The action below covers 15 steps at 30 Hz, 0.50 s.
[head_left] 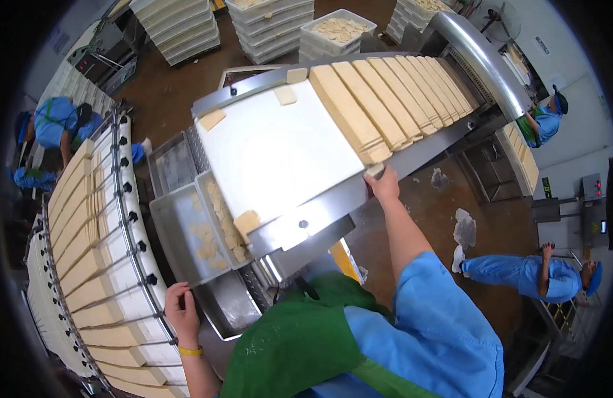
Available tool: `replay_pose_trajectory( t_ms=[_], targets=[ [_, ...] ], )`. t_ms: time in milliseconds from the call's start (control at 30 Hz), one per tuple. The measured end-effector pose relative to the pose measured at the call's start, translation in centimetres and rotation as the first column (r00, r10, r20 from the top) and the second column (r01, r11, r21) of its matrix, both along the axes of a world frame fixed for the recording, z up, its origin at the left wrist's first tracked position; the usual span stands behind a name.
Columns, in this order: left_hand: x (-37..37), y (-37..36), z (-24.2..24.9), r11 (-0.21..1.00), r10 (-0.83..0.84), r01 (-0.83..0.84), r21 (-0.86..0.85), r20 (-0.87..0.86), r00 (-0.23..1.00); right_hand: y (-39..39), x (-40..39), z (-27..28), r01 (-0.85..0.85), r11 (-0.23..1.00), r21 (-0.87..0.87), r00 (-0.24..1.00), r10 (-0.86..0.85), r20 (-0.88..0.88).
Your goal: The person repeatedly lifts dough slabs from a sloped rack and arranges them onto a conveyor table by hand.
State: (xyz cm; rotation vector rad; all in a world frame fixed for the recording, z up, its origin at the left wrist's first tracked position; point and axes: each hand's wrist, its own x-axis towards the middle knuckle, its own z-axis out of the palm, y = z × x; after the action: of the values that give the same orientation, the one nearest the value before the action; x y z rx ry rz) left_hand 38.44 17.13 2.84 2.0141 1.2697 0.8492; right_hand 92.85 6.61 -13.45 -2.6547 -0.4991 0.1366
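Note:
My right hand (384, 184) is at the near edge of a conveyor, its fingers closed on a small pale dough sheet (374, 170). Just beyond it, long stacks of dough sheets (349, 113) lie in rows across the white belt (280, 156). A few loose dough sheets (286, 96) rest at the belt's edges. My left hand (182, 312), with a yellow wristband, hangs beside the corner of a plastic bin (177, 245). Its fingers are loosely curled and apart, with nothing visible in them. Dough scraps lie in that bin and in a narrower bin (220, 219) alongside.
A second conveyor (121, 265) with dough stacks and a knobbed rail runs along the left. A metal cover (479, 63) arches over the far end of mine. Stacked crates (273, 26) stand behind. Co-workers in blue are at left and right; one person (538, 272) walks on the right.

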Motion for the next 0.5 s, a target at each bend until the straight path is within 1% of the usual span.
replay_pose_trajectory(
  t_ms=[33,100,167,233,267,300,333,367,433,467,500],
  targets=[
    [2.2,0.5,-0.1,0.999,-0.036,0.036,0.007,0.003,0.999,0.3,1.3,0.0,-0.052,0.998,0.019,0.998,0.053,-0.045],
    [6.0,1.3,0.5,0.996,-0.089,0.089,0.001,-0.078,0.993,-0.3,2.5,-0.3,-0.147,0.987,0.061,0.979,0.154,-0.131],
    [9.4,2.3,0.1,0.993,-0.117,0.116,-0.025,-0.067,0.991,-1.4,3.2,-2.7,-0.216,0.972,0.094,0.974,0.221,-0.047],
    [12.8,3.5,0.4,0.984,-0.181,0.18,-0.017,-0.099,0.979,-1.6,1.5,-1.6,-0.286,0.954,0.088,0.948,0.296,-0.122],
    [14.7,4.1,0.6,0.978,-0.208,0.208,-0.012,-0.116,0.971,-0.7,0.4,0.0,-0.287,0.934,0.214,0.91,0.336,-0.242],
    [16.6,4.7,0.7,0.972,-0.235,0.236,-0.002,-0.117,0.965,0.5,-1.2,1.4,-0.266,0.903,0.337,0.853,0.383,-0.354],
    [18.4,5.3,0.5,0.965,-0.261,0.263,0.006,-0.119,0.958,1.8,-3.4,1.7,-0.189,0.758,0.624,0.722,0.538,-0.435],
    [20.3,5.9,0.3,0.957,-0.287,0.29,0.014,-0.119,0.951,3.0,-4.7,2.1,-0.037,0.551,0.834,0.572,0.696,-0.434],
    [24.1,7.1,-0.1,0.932,-0.36,0.363,-0.003,-0.128,0.924,3.7,-4.5,10.1,-0.135,0.546,0.827,0.418,0.788,-0.452],
    [26.2,7.7,-0.2,0.917,-0.396,0.398,-0.011,-0.131,0.909,3.2,-3.4,9.2,-0.175,0.589,0.789,0.461,0.757,-0.464],
    [28.1,8.3,-0.5,0.902,-0.429,0.431,-0.018,-0.132,0.894,2.4,-2.4,7.3,-0.156,0.685,0.712,0.623,0.627,-0.467]
  ],
)
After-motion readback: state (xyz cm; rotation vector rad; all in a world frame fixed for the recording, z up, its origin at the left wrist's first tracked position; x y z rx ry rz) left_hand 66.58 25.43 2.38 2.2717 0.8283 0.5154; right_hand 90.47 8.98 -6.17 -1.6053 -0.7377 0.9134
